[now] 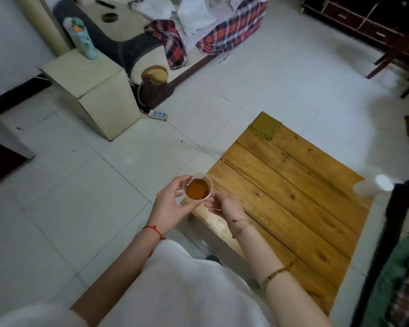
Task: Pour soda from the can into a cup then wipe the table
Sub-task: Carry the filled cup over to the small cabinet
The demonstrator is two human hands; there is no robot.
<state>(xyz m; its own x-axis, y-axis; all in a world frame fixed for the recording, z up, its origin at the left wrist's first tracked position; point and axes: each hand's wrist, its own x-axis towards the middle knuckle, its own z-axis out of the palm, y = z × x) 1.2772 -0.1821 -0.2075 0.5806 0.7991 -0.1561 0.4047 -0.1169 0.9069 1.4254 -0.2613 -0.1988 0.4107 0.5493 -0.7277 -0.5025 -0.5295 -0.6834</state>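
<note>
Left hand [169, 204] and right hand [223, 204] both grasp a clear cup [197, 188] of amber soda, held upright just over the bench's [293, 185] left near corner. White plastic cup [366, 188] on bench's right edge.

White top [175, 291], red string bracelet [154, 230], beaded bracelets [242, 226]

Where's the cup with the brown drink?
In the head view, the cup is held between the left hand and right hand, at the wooden table's near-left corner.
</note>
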